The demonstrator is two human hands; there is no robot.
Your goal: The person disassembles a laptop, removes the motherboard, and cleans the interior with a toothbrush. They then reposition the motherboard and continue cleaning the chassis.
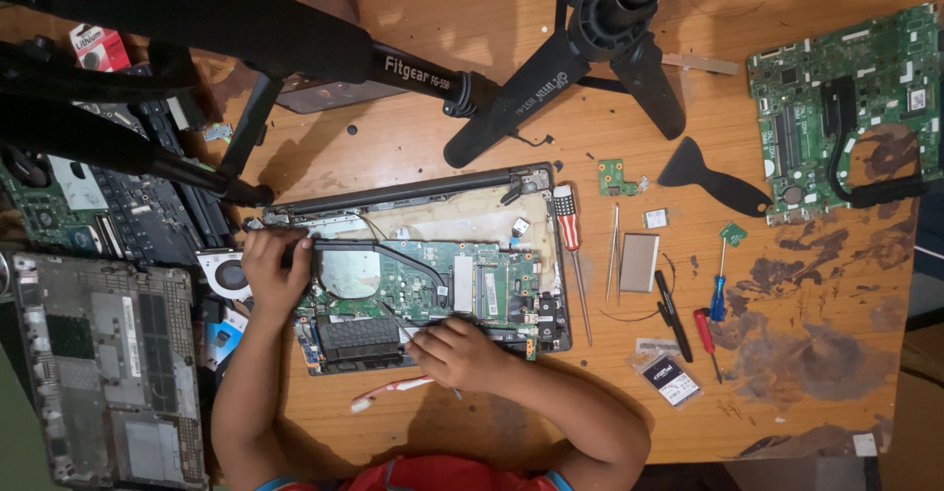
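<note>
Two tripod legs (531, 83) overhang the opened laptop (423, 275).

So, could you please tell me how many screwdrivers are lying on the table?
3: a red-and-white-handled screwdriver beside the open laptop, a blue-handled screwdriver further right, and a red-handled screwdriver just below it. Others may be hidden among the clutter.

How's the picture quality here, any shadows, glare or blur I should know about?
Head view: warm, even light; sharp on the opened laptop and both hands, left hand, right hand. Dark tripod legs close to the lens look soft and cast shadows on the wooden table. No strong glare; a slight sheen near the top edge.
</note>
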